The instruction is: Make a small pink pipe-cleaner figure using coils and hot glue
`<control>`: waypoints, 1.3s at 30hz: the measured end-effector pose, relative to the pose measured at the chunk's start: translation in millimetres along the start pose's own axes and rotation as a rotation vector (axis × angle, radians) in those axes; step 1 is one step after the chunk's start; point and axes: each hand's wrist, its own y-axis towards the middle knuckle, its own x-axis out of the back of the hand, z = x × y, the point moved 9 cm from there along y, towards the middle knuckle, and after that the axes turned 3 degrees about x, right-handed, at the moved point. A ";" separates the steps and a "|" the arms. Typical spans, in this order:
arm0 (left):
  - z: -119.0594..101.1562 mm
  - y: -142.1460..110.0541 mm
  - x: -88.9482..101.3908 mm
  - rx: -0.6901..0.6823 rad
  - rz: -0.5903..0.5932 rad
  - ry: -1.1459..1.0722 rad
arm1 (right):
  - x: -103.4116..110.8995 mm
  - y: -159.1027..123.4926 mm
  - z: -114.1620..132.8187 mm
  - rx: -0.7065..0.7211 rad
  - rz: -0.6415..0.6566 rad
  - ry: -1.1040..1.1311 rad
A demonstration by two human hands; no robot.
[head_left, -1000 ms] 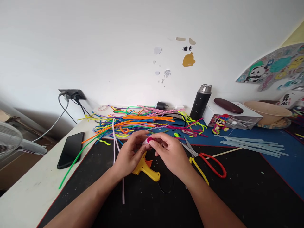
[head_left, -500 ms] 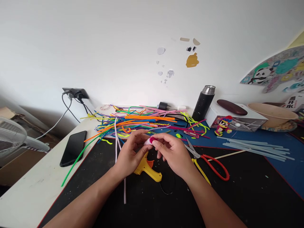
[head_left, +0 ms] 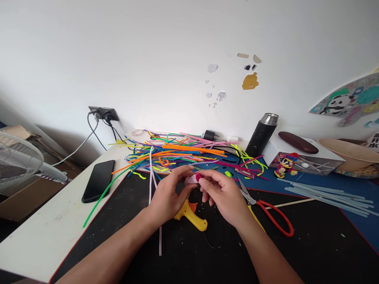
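My left hand (head_left: 168,195) and my right hand (head_left: 223,195) meet over a black mat (head_left: 183,252), both pinched on a small pink and white fuzzy piece (head_left: 194,178) held between the fingertips. Below the hands lies a yellow glue gun (head_left: 192,217) with an orange trigger. A heap of coloured pipe cleaners (head_left: 183,152) spreads just beyond the hands. A pale pink pipe cleaner (head_left: 160,240) runs under my left wrist. Red-handled scissors (head_left: 266,207) lie right of my right hand.
A black phone (head_left: 99,185) lies on the white desk (head_left: 53,228) at the left, a fan (head_left: 17,159) beyond it. A black flask (head_left: 262,134), a white box (head_left: 304,156) with a toy figure (head_left: 286,165), clear glue sticks (head_left: 328,195) and a blue mat (head_left: 355,221) sit at right.
The view has shifted so everything sits further right and lower. My fingers keep working the small pink and white piece; the hands stay together above the glue gun.
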 end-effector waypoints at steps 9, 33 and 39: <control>-13.1 0.8 4.3 -0.129 -0.019 0.173 | -0.7 0.9 -3.3 -0.011 -0.001 0.020; 10.0 6.2 -10.1 0.219 0.099 -0.280 | 1.9 -1.5 0.2 0.056 -0.061 -0.316; 23.3 5.4 -17.1 0.385 0.088 -0.562 | 3.8 -3.2 9.0 0.137 -0.103 -0.520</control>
